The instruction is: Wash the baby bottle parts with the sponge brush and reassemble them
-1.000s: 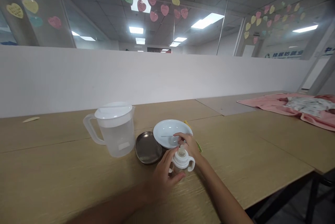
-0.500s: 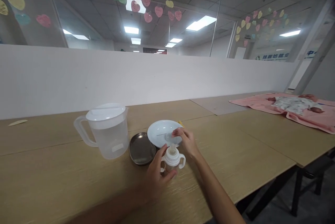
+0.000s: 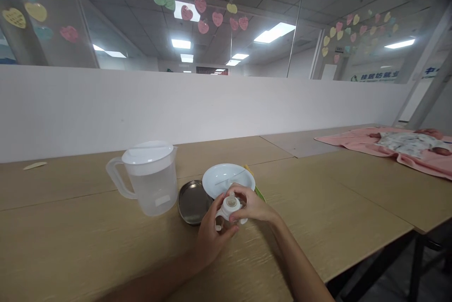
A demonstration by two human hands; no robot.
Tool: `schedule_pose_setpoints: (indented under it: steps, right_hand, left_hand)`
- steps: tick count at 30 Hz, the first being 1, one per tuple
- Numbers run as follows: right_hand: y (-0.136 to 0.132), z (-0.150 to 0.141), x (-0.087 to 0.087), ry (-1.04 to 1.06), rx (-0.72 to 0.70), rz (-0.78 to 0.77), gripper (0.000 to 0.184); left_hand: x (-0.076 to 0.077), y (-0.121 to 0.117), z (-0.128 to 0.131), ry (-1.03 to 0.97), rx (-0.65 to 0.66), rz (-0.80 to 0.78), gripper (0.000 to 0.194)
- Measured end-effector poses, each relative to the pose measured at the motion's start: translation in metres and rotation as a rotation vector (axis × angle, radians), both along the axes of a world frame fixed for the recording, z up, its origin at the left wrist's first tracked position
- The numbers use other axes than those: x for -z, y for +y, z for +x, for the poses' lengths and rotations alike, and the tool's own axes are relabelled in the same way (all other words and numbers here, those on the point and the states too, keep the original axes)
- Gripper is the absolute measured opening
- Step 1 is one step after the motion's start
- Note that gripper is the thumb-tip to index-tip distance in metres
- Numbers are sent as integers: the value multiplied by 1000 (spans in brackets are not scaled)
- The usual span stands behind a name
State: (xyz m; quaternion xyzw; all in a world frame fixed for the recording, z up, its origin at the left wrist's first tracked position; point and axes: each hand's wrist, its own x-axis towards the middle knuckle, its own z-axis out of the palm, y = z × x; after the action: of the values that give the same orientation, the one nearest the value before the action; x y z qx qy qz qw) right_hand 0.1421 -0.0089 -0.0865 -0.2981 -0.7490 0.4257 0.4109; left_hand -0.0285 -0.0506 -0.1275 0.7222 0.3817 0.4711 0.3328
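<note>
Paper hearts hang from the ceiling beyond a white partition, and below it I see the long wooden counter with the bottle at its near middle, tilted towards me between both hands. My left hand wraps the clear body from below to steady it, fingers closed on it, while my right hand clamps the white teat collar from the far side, a grip suited to twisting. Just behind sit a steel dish and a white bowl, with a jug to the left.
</note>
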Motion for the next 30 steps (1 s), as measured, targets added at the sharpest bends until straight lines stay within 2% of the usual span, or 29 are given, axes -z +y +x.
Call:
schedule_pose_setpoints:
  steps: [6,9,11,13,15,17,19,21,23,25,27,30]
  right_hand:
    - [-3,3,-3,-31,21,8,41]
    - [0,11,2,13,-26,-122,61]
    - [3,17,6,75,-128,-227,80]
    - [8,21,10,171,-198,-278,88]
    - [13,22,13,293,-106,-248,79]
    - [17,20,14,392,100,-176,57]
    - [18,16,13,429,209,-138,42]
    - [15,13,11,413,102,-152,47]
    - [11,11,9,348,-97,-184,63]
    - [9,12,9,270,-222,-214,76]
    - [11,15,12,253,-218,-223,77]
    - [19,22,17,386,-43,-185,64]
  left_hand:
    - [-1,-2,-1,-1,-17,-49,72]
    - [1,-1,-2,5,6,-54,75]
    - [1,-1,-3,26,24,-47,78]
    - [1,0,-4,42,14,-38,80]
    - [0,-1,-3,53,-10,-45,81]
    - [-1,-1,-3,78,-4,-52,81]
    - [-3,-2,-2,117,36,-36,82]
    - [-4,-2,-2,137,83,-7,81]
    - [-5,-2,-1,127,112,14,80]
    - [-5,-2,-2,112,120,19,78]
    - [-3,-1,-2,98,109,7,75]
    - [-1,1,-1,57,79,-53,75]
